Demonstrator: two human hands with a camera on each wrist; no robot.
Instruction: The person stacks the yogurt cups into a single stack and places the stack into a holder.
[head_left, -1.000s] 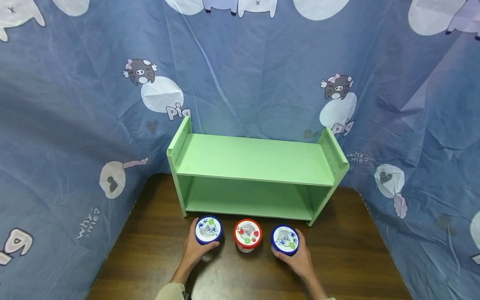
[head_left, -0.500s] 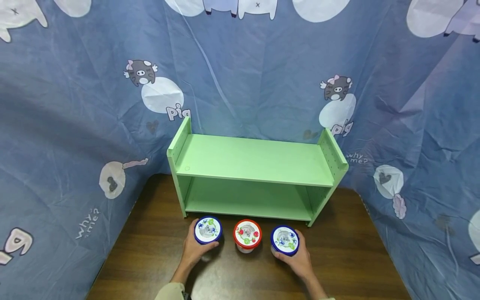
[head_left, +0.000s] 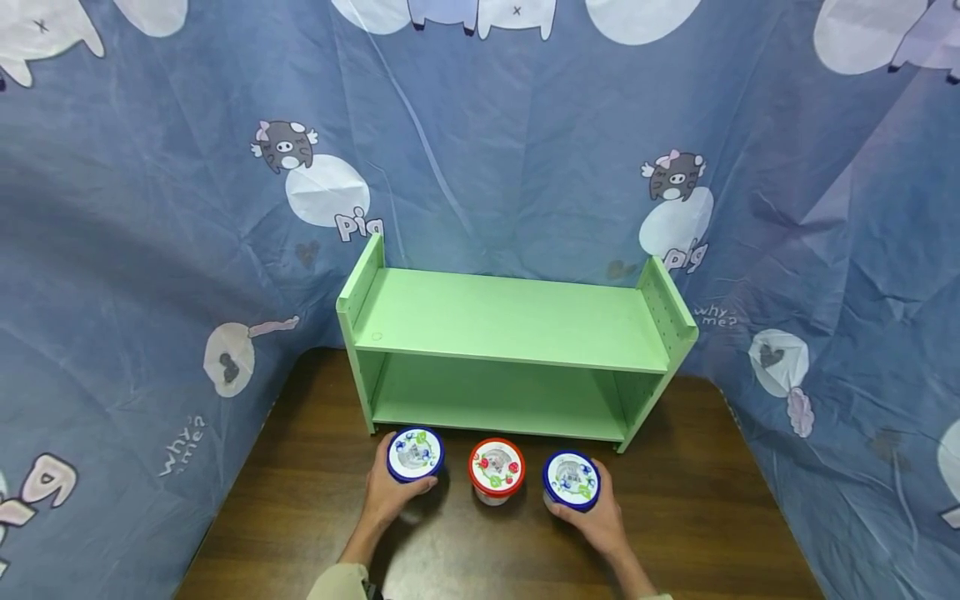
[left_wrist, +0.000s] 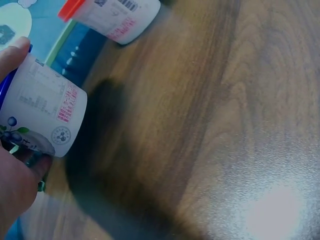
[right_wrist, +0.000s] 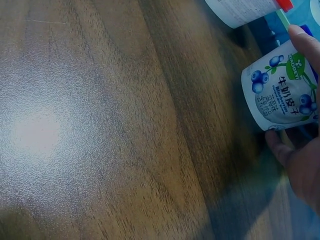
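Note:
In the head view my left hand (head_left: 384, 493) grips a blue-lidded blueberry yogurt cup (head_left: 416, 454), thumb at the near side and fingers round the left. The left wrist view shows that cup's white side (left_wrist: 47, 107), with a dark shadow on the wood beside its base. My right hand (head_left: 603, 523) holds a second blue-lidded blueberry yogurt cup (head_left: 572, 481); blueberries and a green leaf show on its printed side (right_wrist: 282, 90). Between the hands stands a red-lidded yogurt cup (head_left: 496, 468), touched by neither hand.
A green two-level shelf (head_left: 510, 321) stands on the brown wooden table (head_left: 300, 500) just behind the three cups. Its side panels rise above the top board. Blue curtains (head_left: 480, 150) with pig prints hang behind the table and along both sides.
My left hand and its cup have shifted slightly up in the head view, toward the shelf. The right hand, its cup and the red-lidded cup stay as they were.

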